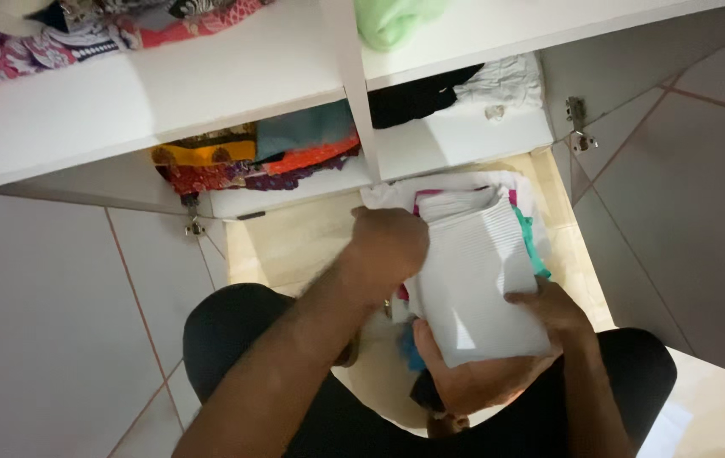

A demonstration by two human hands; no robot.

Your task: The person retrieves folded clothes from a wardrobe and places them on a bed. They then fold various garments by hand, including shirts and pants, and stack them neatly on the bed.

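Observation:
A folded white ribbed cloth (477, 276) lies on top of a stack of folded clothes (530, 227) with pink and teal edges showing. My right hand (511, 356) holds the stack from below and at its near right corner, thumb on the white cloth. My left hand (388, 246) is closed in a fist against the stack's left edge, gripping the folded layers there. The stack is held over the bottom board of an open wardrobe (294, 242).
White wardrobe shelves (209, 93) above hold folded colourful fabrics (243, 161), a black garment (413, 97), a white cloth (506, 85) and a green cloth (392, 21). Open doors with hinges (579, 123) flank the opening. My knees in dark trousers (226, 339) rest on the tiled floor.

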